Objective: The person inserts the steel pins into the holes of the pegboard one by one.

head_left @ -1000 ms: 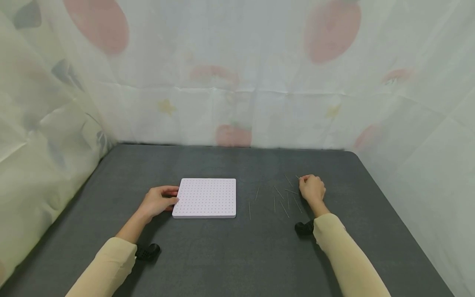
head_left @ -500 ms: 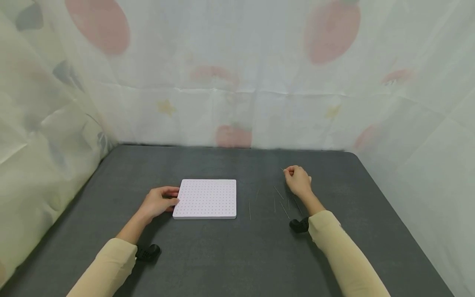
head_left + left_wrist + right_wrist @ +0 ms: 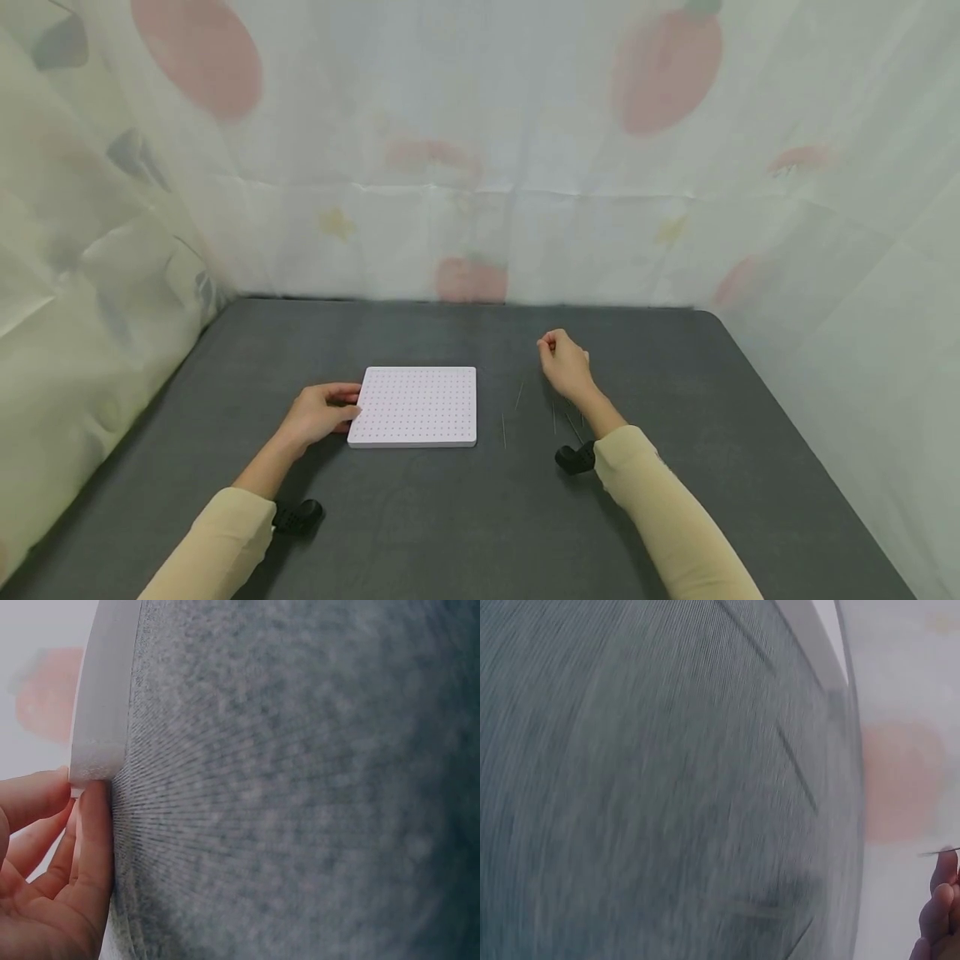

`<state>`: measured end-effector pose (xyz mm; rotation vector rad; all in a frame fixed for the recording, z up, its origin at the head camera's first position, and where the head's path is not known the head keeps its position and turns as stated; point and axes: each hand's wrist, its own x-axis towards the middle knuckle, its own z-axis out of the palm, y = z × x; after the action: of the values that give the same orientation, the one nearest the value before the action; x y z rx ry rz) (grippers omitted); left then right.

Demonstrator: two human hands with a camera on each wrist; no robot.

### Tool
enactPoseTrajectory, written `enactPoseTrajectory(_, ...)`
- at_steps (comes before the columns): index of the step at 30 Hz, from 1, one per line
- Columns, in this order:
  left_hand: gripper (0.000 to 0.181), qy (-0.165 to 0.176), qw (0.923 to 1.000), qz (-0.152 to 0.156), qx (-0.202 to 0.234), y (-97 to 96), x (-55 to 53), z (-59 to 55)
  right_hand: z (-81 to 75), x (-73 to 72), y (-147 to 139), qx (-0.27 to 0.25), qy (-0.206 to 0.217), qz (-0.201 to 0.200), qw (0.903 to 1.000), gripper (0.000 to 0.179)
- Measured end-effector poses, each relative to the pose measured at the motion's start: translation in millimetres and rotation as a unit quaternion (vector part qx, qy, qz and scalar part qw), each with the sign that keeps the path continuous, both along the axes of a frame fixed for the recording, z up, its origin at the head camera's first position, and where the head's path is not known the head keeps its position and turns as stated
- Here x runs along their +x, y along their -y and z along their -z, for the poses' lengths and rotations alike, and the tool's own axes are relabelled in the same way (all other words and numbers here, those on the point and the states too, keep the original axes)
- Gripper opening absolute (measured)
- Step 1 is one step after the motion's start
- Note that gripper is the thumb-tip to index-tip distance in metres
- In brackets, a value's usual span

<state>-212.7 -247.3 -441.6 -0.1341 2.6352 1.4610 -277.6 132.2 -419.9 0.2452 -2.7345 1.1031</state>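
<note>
A white pegboard (image 3: 412, 407) with rows of small holes lies flat, left of the table's middle. My left hand (image 3: 315, 414) pinches its left edge, the thumb on the upper face; in the left wrist view the fingers meet the board's corner (image 3: 97, 761). My right hand (image 3: 567, 367) is raised beyond the board's right side, thumb and fingertips together. From those fingertips a thin needle (image 3: 934, 853) sticks out in the right wrist view. Several similar thin needles (image 3: 504, 432) lie scattered between the board and the right forearm, some partly hidden by that arm.
The dark grey table (image 3: 450, 525) ends at the back against a hanging white curtain (image 3: 570, 242) with fruit prints. More curtain hangs at both sides. A black wrist camera (image 3: 576, 458) sits under the right sleeve, another black camera (image 3: 300, 518) under the left.
My right hand has moved left and slightly away, from the far right needles towards the board, carrying a needle. My left hand keeps its hold on the board's edge.
</note>
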Motion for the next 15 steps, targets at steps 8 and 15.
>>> enactPoseTrajectory(8,0.044,0.001,1.0000,-0.004,0.000,1.1,-1.7,1.7,-2.7,-0.4,25.7,-0.013,-0.015,-0.022,0.9996,0.012)
enactPoseTrajectory(15,0.044,-0.002,1.0000,0.004,0.001,1.0,-2.0,1.0,-1.2,0.6,48.7,-0.006,-0.013,-0.043,0.9990,0.008)
